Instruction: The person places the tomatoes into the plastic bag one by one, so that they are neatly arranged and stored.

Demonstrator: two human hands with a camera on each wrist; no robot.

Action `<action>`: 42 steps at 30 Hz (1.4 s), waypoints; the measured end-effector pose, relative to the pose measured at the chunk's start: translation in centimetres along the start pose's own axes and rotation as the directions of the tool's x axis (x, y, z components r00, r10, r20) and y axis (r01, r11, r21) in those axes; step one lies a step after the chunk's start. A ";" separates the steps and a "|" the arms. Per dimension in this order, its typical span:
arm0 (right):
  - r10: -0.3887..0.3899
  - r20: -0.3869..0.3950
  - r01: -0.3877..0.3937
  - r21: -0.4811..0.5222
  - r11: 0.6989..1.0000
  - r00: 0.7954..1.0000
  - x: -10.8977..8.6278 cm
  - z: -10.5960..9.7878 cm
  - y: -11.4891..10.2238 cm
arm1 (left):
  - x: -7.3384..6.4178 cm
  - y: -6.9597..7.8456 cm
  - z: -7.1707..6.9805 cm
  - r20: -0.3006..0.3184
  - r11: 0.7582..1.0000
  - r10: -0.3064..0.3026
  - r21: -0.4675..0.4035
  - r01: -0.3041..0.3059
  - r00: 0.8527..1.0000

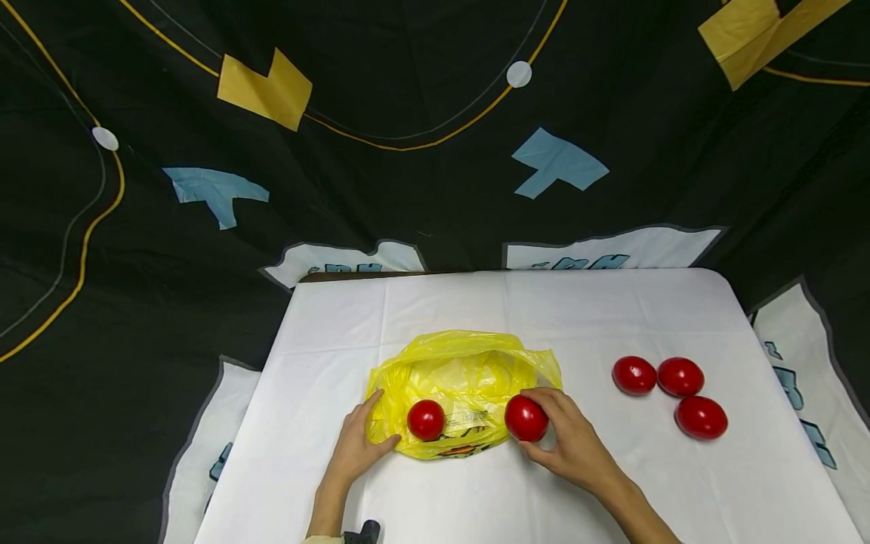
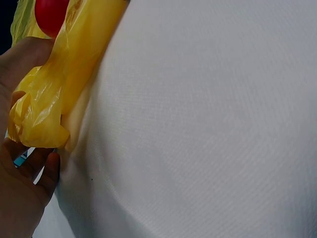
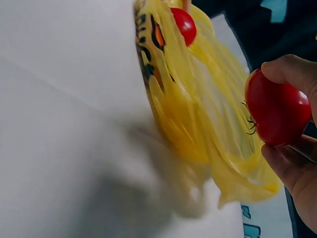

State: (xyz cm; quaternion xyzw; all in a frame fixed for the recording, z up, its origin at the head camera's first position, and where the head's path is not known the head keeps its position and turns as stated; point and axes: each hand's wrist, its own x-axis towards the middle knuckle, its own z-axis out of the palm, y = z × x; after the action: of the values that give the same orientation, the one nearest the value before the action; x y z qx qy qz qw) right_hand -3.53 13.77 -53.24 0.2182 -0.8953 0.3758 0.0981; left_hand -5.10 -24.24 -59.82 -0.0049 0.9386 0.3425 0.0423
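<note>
A yellow plastic bag (image 1: 469, 355) lies on the table with its mouth spread, a red tomato (image 1: 426, 420) inside near its left front. My left hand (image 1: 358, 446) holds the bag's left side; in the left wrist view the thumb (image 2: 29, 52) is at the rim and the other fingers are lower, around the gathered plastic. With thumb and fingers, my right hand (image 1: 571, 438) grips a second tomato (image 1: 526, 418) at the bag's right edge. Its green stem leaves face the bag in the right wrist view, where the gripped tomato (image 3: 277, 109) shows large.
Three more tomatoes (image 1: 680, 377) sit close together on the right of the white-covered table (image 1: 612, 310). Black cloth (image 1: 408, 204) with taped patches rises behind the table. A small dark object (image 1: 369, 531) stands out by the left wrist.
</note>
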 end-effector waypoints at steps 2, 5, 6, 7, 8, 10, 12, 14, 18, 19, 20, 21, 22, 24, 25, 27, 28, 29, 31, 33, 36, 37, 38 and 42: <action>-0.008 0.009 0.008 0.018 1.000 1.000 0.3 0.6 -0.1 | 0.0 0.0 0.0 0.001 1.000 -0.007 0.000 0.007 1.000; -0.014 0.014 0.013 0.038 0.999 1.000 0.7 1.4 -0.1 | 0.0 0.1 0.0 0.008 1.000 -0.023 0.002 0.023 1.000; -0.017 0.015 0.016 0.040 0.999 1.000 0.9 1.7 -0.1 | 0.0 0.1 0.0 0.011 1.000 -0.026 0.003 0.026 1.000; -0.015 0.017 0.014 0.041 0.999 1.000 1.1 1.9 -0.1 | -0.1 0.2 0.0 0.013 1.000 -0.024 0.001 0.024 1.000; -0.017 0.020 0.016 0.040 0.999 1.000 1.2 2.1 -0.1 | -0.1 0.2 0.0 0.014 1.000 -0.025 0.001 0.025 1.000; -0.025 0.025 0.024 0.040 0.999 0.999 1.6 2.5 -0.1 | -0.2 0.3 -0.1 0.017 1.000 -0.024 0.000 0.024 1.000; -0.033 0.034 0.031 0.040 0.999 0.999 2.0 2.9 -0.1 | -0.2 0.3 -0.2 0.019 1.000 -0.021 0.000 0.021 1.000; -0.036 0.048 0.033 0.047 0.998 0.998 2.3 3.2 -0.2 | -0.2 0.3 -0.2 0.020 1.000 -0.020 0.000 0.020 1.000; -0.036 0.083 0.031 0.064 0.997 0.996 3.0 4.2 -0.4 | -0.1 0.3 -0.3 0.021 1.000 -0.020 0.002 0.020 1.000; -0.035 0.093 0.028 0.070 0.997 0.995 3.1 4.4 -0.4 | -0.1 0.3 -0.3 0.020 1.000 -0.021 0.002 0.021 1.000; -0.037 0.100 0.030 0.074 0.997 0.994 3.3 4.7 -0.5 | -0.1 0.3 -0.2 0.019 1.000 -0.021 0.004 0.021 1.000; -0.039 0.107 0.031 0.077 0.997 0.993 3.5 5.0 -0.5 | -0.1 0.3 -0.2 0.018 1.000 -0.023 0.005 0.023 1.000; -0.038 0.116 0.029 0.083 0.996 0.992 3.6 5.2 -0.6 | -0.1 0.3 -0.2 0.017 1.000 -0.025 0.006 0.025 1.000; -0.036 0.137 0.024 0.089 0.996 0.990 3.9 5.7 -0.6 | 0.0 0.3 -0.1 0.013 1.000 -0.025 0.009 0.025 1.000; -0.033 0.146 0.020 0.091 0.996 0.989 4.0 6.0 -0.6 | 0.0 0.3 -0.1 0.009 1.000 -0.023 0.011 0.023 1.000; -0.024 0.169 0.008 0.096 0.995 0.985 4.2 6.5 -0.6 | 0.0 0.3 -0.1 0.006 1.000 -0.021 0.011 0.021 1.000; -0.019 0.181 0.001 0.101 0.995 0.983 4.2 6.7 -0.6 | 0.0 0.3 -0.1 0.005 1.000 -0.018 0.012 0.018 1.000; -0.014 0.192 -0.006 0.101 0.995 0.981 4.2 7.0 -0.5 | 0.0 0.3 -0.1 0.004 1.000 -0.014 0.012 0.014 1.000; -0.007 0.209 -0.015 0.100 0.995 0.978 4.2 7.4 -0.5 | 0.0 0.3 -0.1 0.008 1.000 -0.010 0.007 0.010 1.000; -0.004 0.222 -0.017 0.094 0.995 0.975 4.2 7.8 -0.5 | 0.0 0.3 -0.1 0.011 1.000 -0.009 0.005 0.009 1.000; 0.001 0.238 -0.023 0.089 0.996 0.971 4.3 8.3 -0.6 | 0.0 0.3 -0.1 0.015 1.000 -0.014 0.002 0.014 1.000; 0.003 0.243 -0.025 0.088 0.996 0.970 4.3 8.4 -0.6 | -0.1 0.3 -0.2 0.015 1.000 -0.017 0.003 0.017 1.000; 0.003 0.247 -0.026 0.088 0.996 0.969 4.3 8.5 -0.7 | -0.1 0.3 -0.2 0.015 1.000 -0.019 0.003 0.019 1.000; 0.001 0.260 -0.025 0.087 0.996 0.966 4.4 8.8 -1.1 | -0.1 0.2 -0.2 0.012 1.000 -0.019 0.003 0.019 1.000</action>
State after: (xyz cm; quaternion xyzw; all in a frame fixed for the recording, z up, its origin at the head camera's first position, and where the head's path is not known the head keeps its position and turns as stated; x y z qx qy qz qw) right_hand -7.08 5.37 -57.24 0.2637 -0.8841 0.3845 -0.0322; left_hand -5.02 -24.19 -59.49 -0.0116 0.9387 0.3406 0.0514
